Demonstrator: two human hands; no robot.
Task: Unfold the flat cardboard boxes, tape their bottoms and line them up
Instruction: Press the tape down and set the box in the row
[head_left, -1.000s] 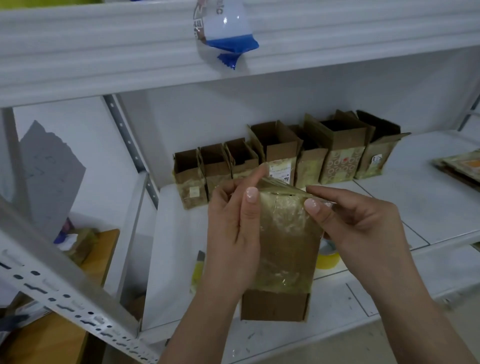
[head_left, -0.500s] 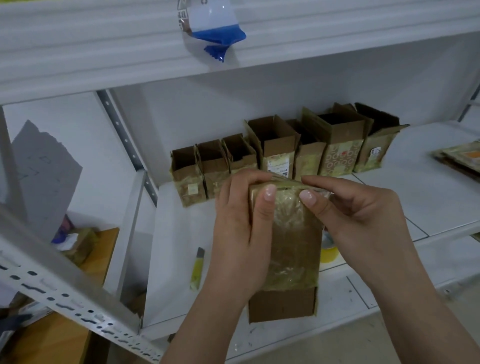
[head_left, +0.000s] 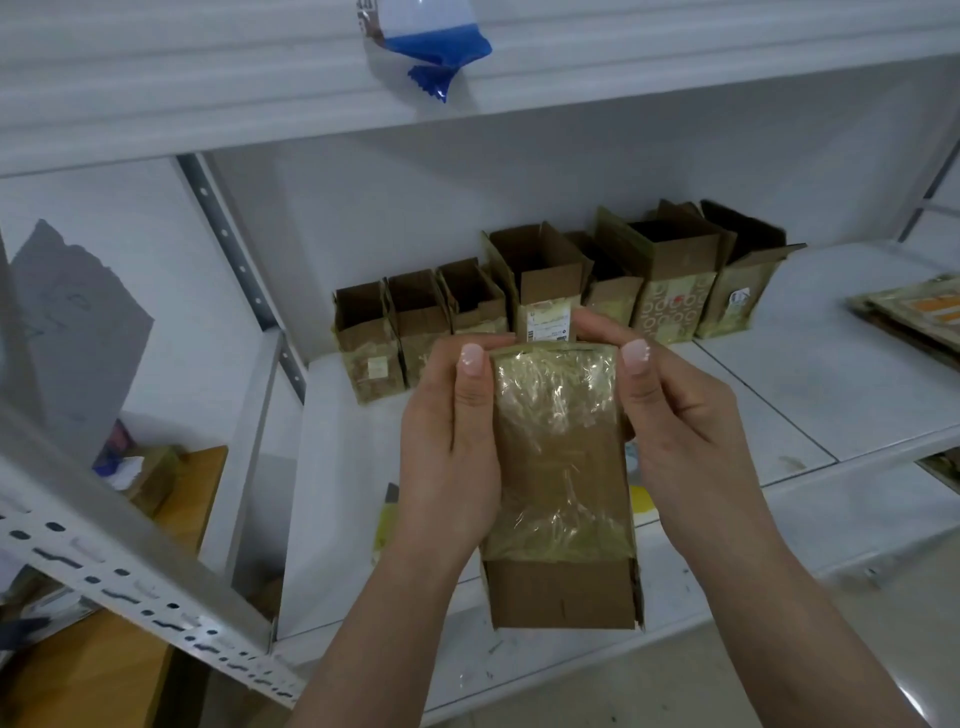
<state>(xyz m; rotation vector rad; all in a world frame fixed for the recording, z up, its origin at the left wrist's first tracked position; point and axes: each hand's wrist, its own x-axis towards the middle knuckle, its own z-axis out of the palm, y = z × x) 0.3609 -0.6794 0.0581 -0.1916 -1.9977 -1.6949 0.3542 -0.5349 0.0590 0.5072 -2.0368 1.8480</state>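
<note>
While open-topped boxes (head_left: 566, 291) line the shelf (head_left: 779, 395) at upper centre, the left hand (head_left: 452, 441) and right hand (head_left: 680, 431) both grip the taped box (head_left: 561, 483) mid-frame.

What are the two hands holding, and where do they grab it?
Both hold one small cardboard box wrapped in shiny tape. The left hand grips its left side, the right hand its right side, thumbs near the top edge.

A blue and white plastic packet (head_left: 423, 44) is hanging over the edge of the upper white shelf (head_left: 208, 98). A torn grey sheet (head_left: 78, 332) is being shown against the wall at left, above a wooden table (head_left: 88, 670) bearing small clutter.
</note>
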